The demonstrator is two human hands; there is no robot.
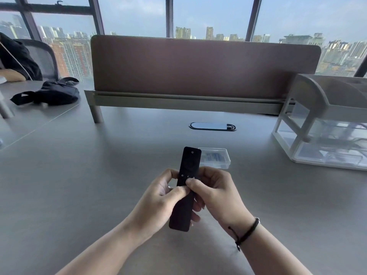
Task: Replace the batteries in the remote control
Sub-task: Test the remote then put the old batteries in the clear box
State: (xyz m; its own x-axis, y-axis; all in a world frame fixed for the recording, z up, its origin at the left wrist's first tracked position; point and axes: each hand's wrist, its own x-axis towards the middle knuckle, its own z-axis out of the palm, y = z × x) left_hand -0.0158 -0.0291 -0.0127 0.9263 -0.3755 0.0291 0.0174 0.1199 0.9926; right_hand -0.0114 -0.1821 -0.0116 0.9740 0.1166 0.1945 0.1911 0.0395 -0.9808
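Observation:
A slim black remote control is held above the grey desk, button side up, its power button at the far end. My left hand grips its left edge and my right hand grips its right edge. Both thumbs press on the front near the middle. Its back and battery cover are hidden. Just behind the remote lies a small clear plastic box with blue-and-white contents that I cannot identify.
A brown desk divider stands across the back. A clear-and-white organiser sits at the right. An oval cable port is in the desk. A black bag lies at far left, near another seated person.

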